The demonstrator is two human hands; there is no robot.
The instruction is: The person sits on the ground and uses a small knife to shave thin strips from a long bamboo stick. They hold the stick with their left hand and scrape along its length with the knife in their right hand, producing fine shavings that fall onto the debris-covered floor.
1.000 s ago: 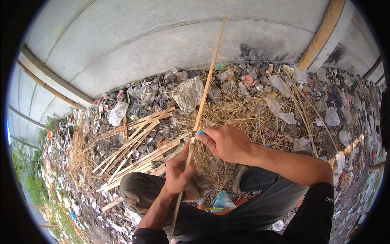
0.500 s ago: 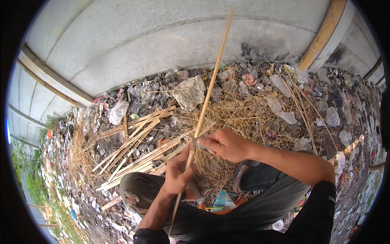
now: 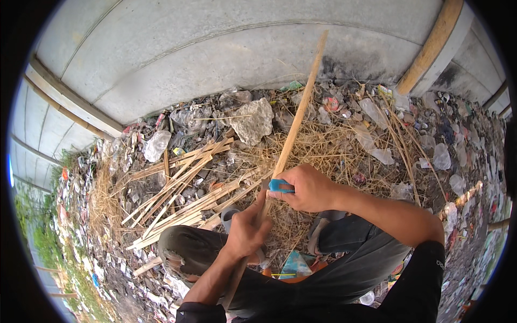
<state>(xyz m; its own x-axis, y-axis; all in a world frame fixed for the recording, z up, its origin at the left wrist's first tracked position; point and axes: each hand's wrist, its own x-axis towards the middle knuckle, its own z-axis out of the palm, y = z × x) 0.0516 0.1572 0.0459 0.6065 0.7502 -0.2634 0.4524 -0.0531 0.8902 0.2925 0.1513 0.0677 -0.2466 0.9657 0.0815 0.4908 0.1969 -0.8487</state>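
A long, pale bamboo strip (image 3: 299, 118) slants from my lap up towards the wall, its broad face showing. My left hand (image 3: 246, 234) is closed around its lower part. Just above, my right hand (image 3: 309, 188) is shut on a blue-handled knife (image 3: 280, 185), held against the strip close to my left fingers. Most of the knife's handle is covered by my right fingers, and only a little of the dark blade shows. Between my feet and beyond them lie thin, curled bamboo shavings (image 3: 323, 145).
Several split bamboo strips (image 3: 177, 183) lie in a pile left of my hands. Behind it sits a rough stone (image 3: 253, 121). A grey concrete wall (image 3: 215, 59) with a bamboo post (image 3: 431, 46) rises ahead. Plastic litter (image 3: 441, 156) covers the ground, and my bent knees flank the work.
The strip has turned to show a broader face, and its far end has shifted right and lower. Both hands have moved slightly right. More of the knife's blue handle shows now.
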